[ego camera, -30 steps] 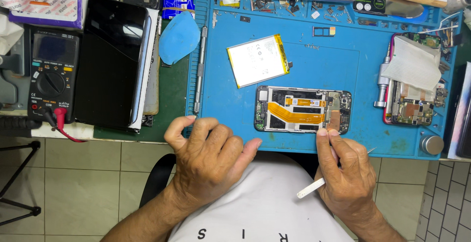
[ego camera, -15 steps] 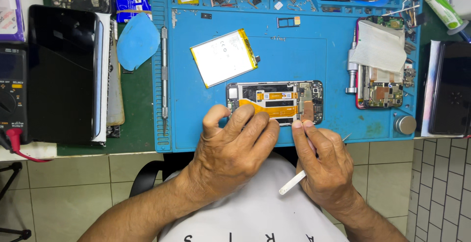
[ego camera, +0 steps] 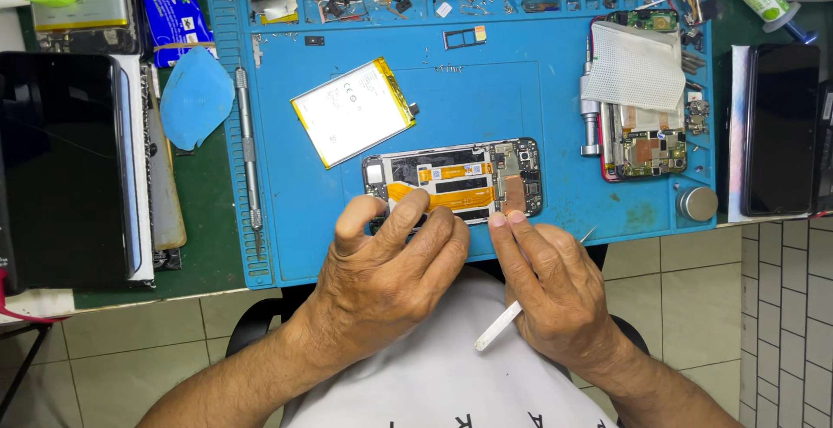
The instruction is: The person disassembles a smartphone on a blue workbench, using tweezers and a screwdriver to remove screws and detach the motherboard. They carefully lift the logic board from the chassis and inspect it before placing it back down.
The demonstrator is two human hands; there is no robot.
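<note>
The single head-worn camera looks almost straight down from above the person's chest onto the near edge of the blue work mat, whose far edge lies along the top of the frame. It sits close enough that both forearms and the left hand and right hand fill the lower half. No second view overlaps it.
</note>
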